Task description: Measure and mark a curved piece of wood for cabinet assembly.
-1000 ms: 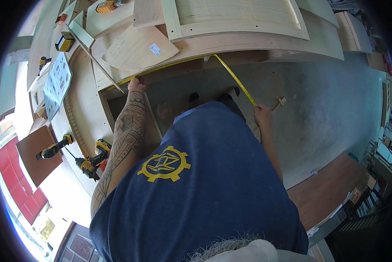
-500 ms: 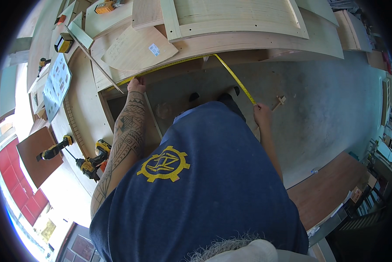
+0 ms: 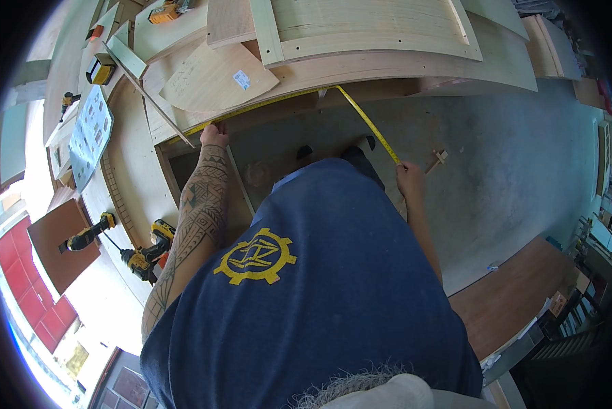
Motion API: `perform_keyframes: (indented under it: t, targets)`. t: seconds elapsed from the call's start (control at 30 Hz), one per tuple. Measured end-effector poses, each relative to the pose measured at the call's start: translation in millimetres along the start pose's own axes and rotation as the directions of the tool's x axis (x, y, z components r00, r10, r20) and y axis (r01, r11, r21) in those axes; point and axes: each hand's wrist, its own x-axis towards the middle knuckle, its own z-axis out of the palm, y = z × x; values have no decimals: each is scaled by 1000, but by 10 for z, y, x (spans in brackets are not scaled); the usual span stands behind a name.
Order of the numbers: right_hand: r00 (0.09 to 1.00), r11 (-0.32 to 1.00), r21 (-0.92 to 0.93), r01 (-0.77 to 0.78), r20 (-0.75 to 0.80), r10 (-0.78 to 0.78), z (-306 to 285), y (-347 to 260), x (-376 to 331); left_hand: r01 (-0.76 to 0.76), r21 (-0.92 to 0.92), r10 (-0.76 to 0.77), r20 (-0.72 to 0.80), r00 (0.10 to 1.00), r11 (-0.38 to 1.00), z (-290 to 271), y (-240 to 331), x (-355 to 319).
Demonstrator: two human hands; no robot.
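Observation:
A yellow tape measure blade runs along the front edge of a curved wooden bench top, folds sharply near the middle of that edge, and slants down to the right. Toward the left end of the edge, my left hand pinches the blade against the wood. My right hand is closed around the slanting part, out over the floor; whether the tape's case is in that hand is hidden. A thin wooden strip lies across the bench corner beside my left hand.
A curved plywood piece and a framed panel lie on the bench. Two yellow-black power tools, a drill and another tool, are left of my forearm. A small wooden piece is on the concrete floor.
Hardly anything differs: the view has shifted very slightly, and both hands keep their hold on the tape measure blade.

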Motion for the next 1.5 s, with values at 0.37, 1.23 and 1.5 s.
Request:
perform_keyframes:
  t: [0.37,1.23,1.5]
  targets:
    - [1000,999,22,-27,15,26,35,30,18,-4,8,4,-34,999,1000,5,-13,-165]
    - [998,998,-14,-55,36,55,17,19,-2,-8,17,8,-31,999,1000,129,30,-143]
    - [999,1000,22,6,-34,-5,70,63,17,-14,1,14,27,1000,1000,91,23,-91]
